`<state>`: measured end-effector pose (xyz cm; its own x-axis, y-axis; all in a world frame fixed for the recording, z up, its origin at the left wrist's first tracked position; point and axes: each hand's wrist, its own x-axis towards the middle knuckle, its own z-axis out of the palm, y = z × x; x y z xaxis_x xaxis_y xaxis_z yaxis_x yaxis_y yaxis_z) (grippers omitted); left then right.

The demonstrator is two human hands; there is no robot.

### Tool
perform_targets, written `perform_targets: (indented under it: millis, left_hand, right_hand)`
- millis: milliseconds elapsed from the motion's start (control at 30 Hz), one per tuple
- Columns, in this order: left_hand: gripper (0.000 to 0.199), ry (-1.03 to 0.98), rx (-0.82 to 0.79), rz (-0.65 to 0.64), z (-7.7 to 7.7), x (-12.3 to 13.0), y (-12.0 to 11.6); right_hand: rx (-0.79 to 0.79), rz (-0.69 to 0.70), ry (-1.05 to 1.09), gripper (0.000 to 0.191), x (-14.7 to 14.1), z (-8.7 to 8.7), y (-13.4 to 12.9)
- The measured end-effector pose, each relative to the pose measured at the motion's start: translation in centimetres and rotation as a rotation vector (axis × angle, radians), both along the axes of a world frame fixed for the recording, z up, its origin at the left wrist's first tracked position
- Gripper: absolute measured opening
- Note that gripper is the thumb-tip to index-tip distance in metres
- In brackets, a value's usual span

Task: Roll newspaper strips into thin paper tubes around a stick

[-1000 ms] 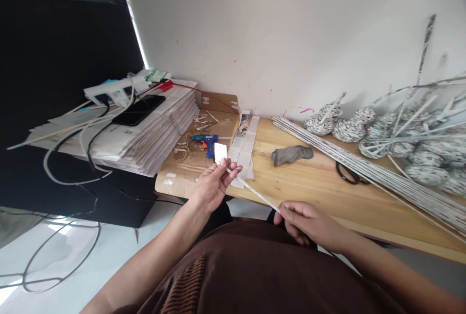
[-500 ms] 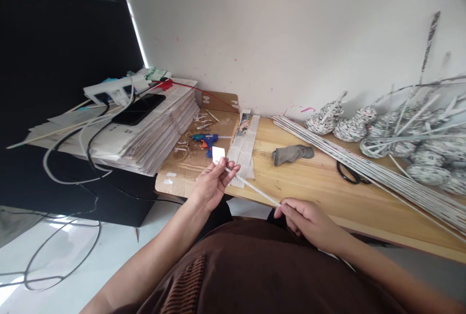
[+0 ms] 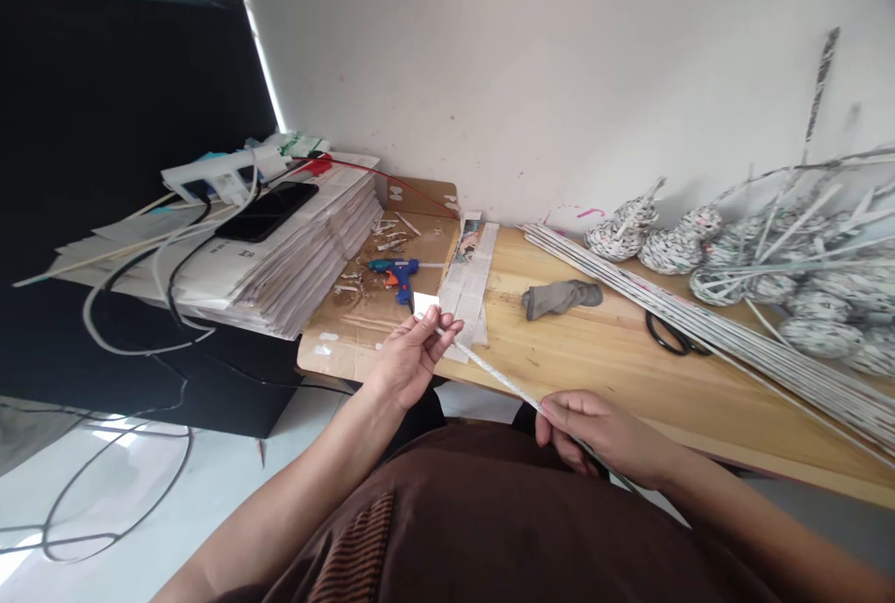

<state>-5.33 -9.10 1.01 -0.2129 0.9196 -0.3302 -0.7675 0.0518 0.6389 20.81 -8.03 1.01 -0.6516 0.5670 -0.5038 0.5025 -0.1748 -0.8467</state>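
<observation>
Centre of the frame, just below the middle: the tube's (image 3: 501,376) long axis slants down rightward from the left hand (image 3: 412,359) to the right hand (image 3: 602,428), each grip pinching it between thumb and fingers.

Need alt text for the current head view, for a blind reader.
The left hand and right hand hold a thin paper rod between them above a wooden table. Beyond lie a blue glue gun, a gray cloth and a bundle of paper rods.
</observation>
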Motion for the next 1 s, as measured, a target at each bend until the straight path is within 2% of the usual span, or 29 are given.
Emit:
perform_targets:
  millis: [33, 133, 167, 200, 333, 367, 433, 533, 567, 667, 700, 733, 833, 867, 933, 1000]
  left_hand:
    - [0.005, 0.007, 0.009, -0.008, -0.09, -0.07, 0.02]
    - [0.007, 0.029, 0.028, -0.004, -0.36, -0.27, 0.08]
    - [0.006, 0.026, 0.029, 0.005, -0.41, -0.31, 0.11]
    - [0.004, 0.018, 0.027, 0.015, -0.43, -0.34, 0.14]
    - [0.006, -0.028, 0.026, 0.034, -0.35, -0.3, 0.3]
    - [0.007, -0.037, 0.025, 0.037, -0.33, -0.28, 0.33]
    - [0.009, -0.049, 0.028, 0.041, -0.29, -0.26, 0.39]
    - [0.012, -0.057, 0.034, 0.039, -0.14, -0.21, 0.42]
    - [0.013, -0.058, 0.033, 0.035, -0.06, -0.18, 0.41]
    - [0.014, -0.058, 0.023, 0.017, 0.18, -0.08, 0.36]
    - [0.013, -0.054, 0.018, 0.016, 0.23, -0.07, 0.34]
    - [0.013, -0.047, 0.013, 0.014, 0.25, -0.07, 0.31]
    - [0.008, -0.02, -0.003, 0.011, 0.18, -0.17, 0.21]
    - [0.008, -0.017, -0.01, 0.012, 0.15, -0.2, 0.18]
    - [0.008, -0.024, -0.02, 0.02, 0.13, -0.24, 0.18]
    - [0.01, -0.034, -0.023, 0.028, 0.2, -0.2, 0.22]
  right_hand:
    - [0.088, -0.011, -0.014, 0.048, 0.0, 0.12, 0.02]
    - [0.536, -0.065, -0.07, 0.038, -0.08, 0.46, 0.01]
    - [0.6, -0.074, -0.076, 0.037, -0.09, 0.48, 0.0]
    - [0.569, -0.068, -0.074, 0.038, -0.08, 0.44, 0.0]
    - [0.02, 0.005, 0.018, 0.049, 0.05, -0.08, 0.12]
    - [-0.054, 0.012, 0.038, 0.05, 0.05, -0.17, 0.16]
    - [-0.02, -0.024, 0.038, 0.047, 0.03, -0.19, 0.21]
    - [0.172, -0.086, 0.01, 0.042, -0.02, 0.09, 0.23]
    - [0.159, -0.083, 0.022, 0.043, -0.01, 0.2, 0.23]
    - [-0.074, -0.003, 0.071, 0.048, 0.04, 0.41, 0.25]
    - [-0.088, 0.009, 0.07, 0.048, 0.04, 0.44, 0.26]
    - [-0.034, 0.003, 0.062, 0.046, 0.03, 0.47, 0.27]
    - [0.271, -0.057, 0.027, 0.04, 0.0, 0.48, 0.29]
    - [0.301, -0.061, 0.024, 0.039, 0.03, 0.44, 0.29]
    - [0.167, -0.023, 0.048, 0.042, 0.16, 0.32, 0.32]
    - [-0.08, 0.012, 0.118, 0.045, 0.29, 0.15, 0.39]
